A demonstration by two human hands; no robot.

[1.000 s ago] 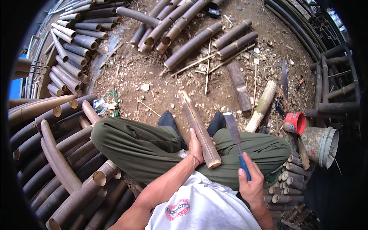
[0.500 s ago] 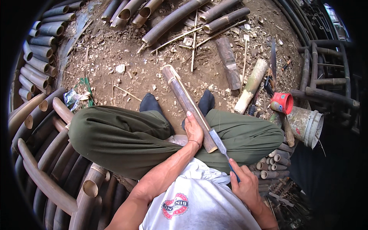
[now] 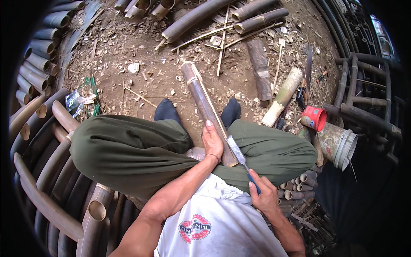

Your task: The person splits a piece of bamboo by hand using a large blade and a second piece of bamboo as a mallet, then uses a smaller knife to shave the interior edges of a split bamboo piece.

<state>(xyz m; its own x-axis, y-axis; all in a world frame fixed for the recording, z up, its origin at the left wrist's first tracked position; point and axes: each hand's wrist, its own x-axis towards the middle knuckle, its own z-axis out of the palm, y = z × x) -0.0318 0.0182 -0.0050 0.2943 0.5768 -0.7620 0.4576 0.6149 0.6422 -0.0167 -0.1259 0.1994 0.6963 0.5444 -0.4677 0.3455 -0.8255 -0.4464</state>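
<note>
A dark bamboo length (image 3: 201, 96) slants between my knees, its near end at my lap and its far end over the dirt. A pale cut strip runs along its right edge. My left hand (image 3: 212, 141) is closed around its near part, thumb on top. In my right hand (image 3: 264, 192) is a wide flat chisel (image 3: 239, 153) with a blue handle, the forefinger laid along it. The metal blade lies along the right edge of the bamboo near its lower end. Whether its edge bites into the bamboo is too small to tell.
Wood chips cover the dirt floor (image 3: 141, 51). Cut bamboo tubes (image 3: 197, 21) lie ahead. To the right are a pale bamboo piece (image 3: 282, 96), a red cup (image 3: 314, 118), a dirty white bucket (image 3: 342, 143) and a bamboo frame (image 3: 355, 81). Curved bamboo pieces (image 3: 47, 201) are stacked at my left.
The chisel and my right hand have moved slightly up and left, so the blade lies further along the bamboo. The bamboo stands a little more upright, still in my left hand.
</note>
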